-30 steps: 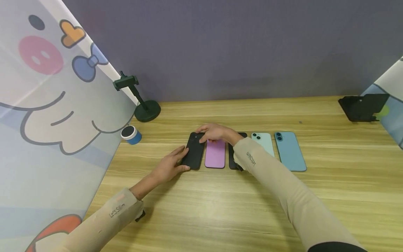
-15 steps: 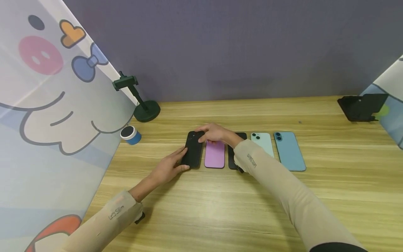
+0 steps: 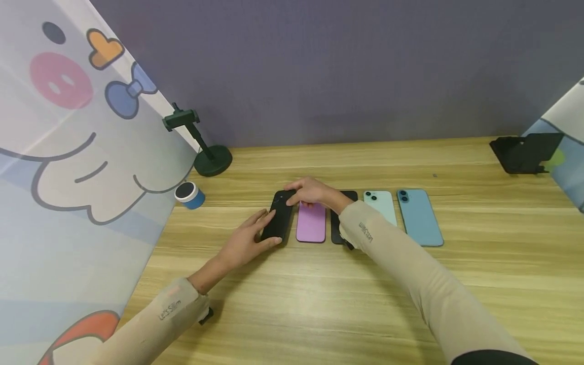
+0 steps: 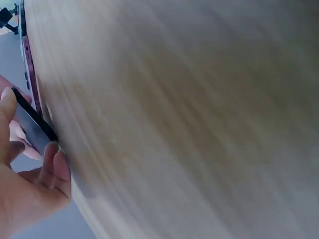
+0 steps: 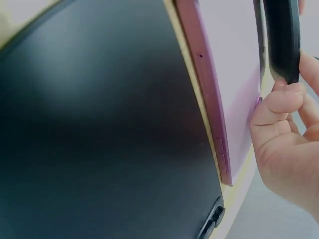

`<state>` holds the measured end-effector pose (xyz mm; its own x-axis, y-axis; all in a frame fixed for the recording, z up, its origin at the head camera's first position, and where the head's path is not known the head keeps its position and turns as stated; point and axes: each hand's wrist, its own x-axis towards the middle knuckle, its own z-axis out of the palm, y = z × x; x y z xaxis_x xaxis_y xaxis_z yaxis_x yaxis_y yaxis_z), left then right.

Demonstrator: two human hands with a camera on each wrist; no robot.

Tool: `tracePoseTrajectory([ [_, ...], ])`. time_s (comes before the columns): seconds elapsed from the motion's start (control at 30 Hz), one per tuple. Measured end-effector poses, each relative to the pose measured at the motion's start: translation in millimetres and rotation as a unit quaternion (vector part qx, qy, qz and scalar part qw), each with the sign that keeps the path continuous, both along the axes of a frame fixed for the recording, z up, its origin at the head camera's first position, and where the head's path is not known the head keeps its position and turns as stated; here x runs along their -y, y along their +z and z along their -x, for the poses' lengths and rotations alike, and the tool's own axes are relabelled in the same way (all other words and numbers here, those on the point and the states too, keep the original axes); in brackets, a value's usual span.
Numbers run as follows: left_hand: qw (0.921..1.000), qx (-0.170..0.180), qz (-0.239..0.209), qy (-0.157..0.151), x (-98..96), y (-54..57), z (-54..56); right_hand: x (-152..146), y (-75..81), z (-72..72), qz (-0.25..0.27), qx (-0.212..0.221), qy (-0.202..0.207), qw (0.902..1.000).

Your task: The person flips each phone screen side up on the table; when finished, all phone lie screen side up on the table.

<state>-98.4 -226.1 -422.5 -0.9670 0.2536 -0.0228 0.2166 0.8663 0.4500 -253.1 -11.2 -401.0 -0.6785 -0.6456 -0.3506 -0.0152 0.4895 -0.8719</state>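
A black smartphone (image 3: 279, 223), camera side up in the head view, stands tilted at the left end of a row of phones. My left hand (image 3: 242, 246) grips it by its left side and near end, fingers and thumb at its edges in the left wrist view. With thumb and fingers, my right hand (image 3: 312, 191) pinches its far right corner. Beside it lies a pink smartphone (image 3: 311, 223), its far end hidden under my right hand. My right wrist partly covers a second black smartphone (image 3: 335, 228), which fills much of the right wrist view.
Farther right along the row lie a mint phone (image 3: 380, 204) and a blue phone (image 3: 420, 218). A dark green phone stand (image 3: 212, 161) rises at the back left, behind a blue-and-white jar (image 3: 193, 197). At the back right is a black folding stand (image 3: 524, 154).
The leftmost black phone has tipped onto a tilt and looks narrower from above. My left thumb has shifted slightly right along its near end; my right hand keeps its pinch.
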Motion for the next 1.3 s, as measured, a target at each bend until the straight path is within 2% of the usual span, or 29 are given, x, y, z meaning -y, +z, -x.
tracePoseTrajectory([
  [0.13,0.9995,-0.025,0.015,-0.016,-7.5,3.4,1.0,-0.4,0.4,0.4,-0.001,0.007,-0.006,1.0000],
  [0.27,0.9987,-0.030,0.025,-0.033,-12.2,3.2,2.5,-0.4,0.6,0.5,0.001,0.013,-0.007,0.9999],
  [0.37,0.9986,-0.031,0.027,-0.035,-13.2,1.3,2.9,0.0,-0.2,0.5,0.001,0.016,-0.008,0.9998],
  [0.63,0.9970,-0.062,0.019,-0.043,-15.2,1.2,1.7,-1.1,-0.2,0.2,0.011,0.024,-0.012,0.9996],
  [0.77,0.9957,-0.075,0.029,-0.046,-14.1,2.7,2.5,-1.6,-1.8,-0.4,0.031,0.023,-0.007,0.9992],
  [0.93,0.9932,-0.094,0.027,-0.064,-11.5,5.0,2.6,-1.9,-3.7,-2.6,0.054,0.016,-0.004,0.9984],
  [1.17,0.9884,-0.128,0.026,-0.077,-8.7,8.4,1.4,-0.3,-6.2,-3.7,0.058,0.000,-0.012,0.9983],
  [1.3,0.9849,-0.150,0.043,-0.075,-8.7,8.2,-0.9,2.1,-7.2,-3.5,0.057,-0.007,-0.015,0.9982],
])
